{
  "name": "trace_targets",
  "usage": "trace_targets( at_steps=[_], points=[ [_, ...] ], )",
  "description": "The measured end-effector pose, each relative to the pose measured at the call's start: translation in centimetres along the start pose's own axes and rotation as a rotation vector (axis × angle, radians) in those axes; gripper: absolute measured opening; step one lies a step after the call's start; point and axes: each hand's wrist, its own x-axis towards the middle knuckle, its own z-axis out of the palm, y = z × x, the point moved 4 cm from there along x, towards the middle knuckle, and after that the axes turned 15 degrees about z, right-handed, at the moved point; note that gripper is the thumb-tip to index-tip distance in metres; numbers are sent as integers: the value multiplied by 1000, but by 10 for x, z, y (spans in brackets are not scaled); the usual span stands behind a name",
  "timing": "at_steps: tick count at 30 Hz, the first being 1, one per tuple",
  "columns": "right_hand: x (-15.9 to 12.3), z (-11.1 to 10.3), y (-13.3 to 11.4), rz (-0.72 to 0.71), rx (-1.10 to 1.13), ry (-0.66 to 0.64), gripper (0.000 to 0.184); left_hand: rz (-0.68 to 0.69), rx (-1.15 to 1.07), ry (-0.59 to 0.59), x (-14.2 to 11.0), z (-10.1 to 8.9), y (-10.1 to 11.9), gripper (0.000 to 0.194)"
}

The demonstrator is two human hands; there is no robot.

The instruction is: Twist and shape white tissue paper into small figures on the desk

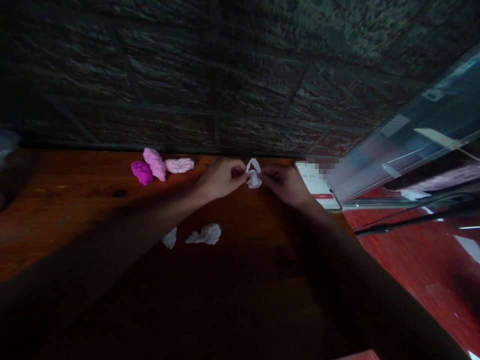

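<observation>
Between my hands is a small, thin, crumpled white piece (254,181), like tissue or plastic film. Its upper part forms an open triangular loop, and its lower part is bunched. My left hand (224,178) pinches it from the left with thumb and forefinger. From the right, the fingertips of my right hand (285,183) pinch its other side. Nearer to me on the table lies a similar crumpled white piece (207,234). Beside it another white scrap (170,239) shows, partly covered by my left forearm.
Against the dark stone wall (210,75) lie a magenta lump (141,172), a pink lump (154,164) and a pale pink lump (179,165) on the wooden table (93,187). A phone (323,198) rests right of my right hand, near a glass panel (405,120) and the table's right edge.
</observation>
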Motion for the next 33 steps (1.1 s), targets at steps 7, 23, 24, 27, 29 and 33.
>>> trace_targets(
  at_steps=[7, 23, 24, 27, 29, 33],
  points=[
    [-1, -2, -4, -27, -28, 0, 20, 21, 39, -1, 1, 0, -3, 15],
    [-8, -9, 1, 82, 37, -50, 24, -4, 25, -34, -6, -6, 4, 17],
    [-9, -10, 2, 92, 34, -47, 24, -7, 16, -34, -7, -6, 4, 16],
    [-11, -11, 1, 102, 12, -51, 23, -17, 23, -37, -9, -8, 4, 13],
    [-13, -12, -1, 99, 13, -51, 23, -21, 28, -33, -9, -9, 5, 12],
    [-14, -12, -3, 96, 16, -43, 21, -29, -7, -36, -9, -9, 6, 12]
  ],
)
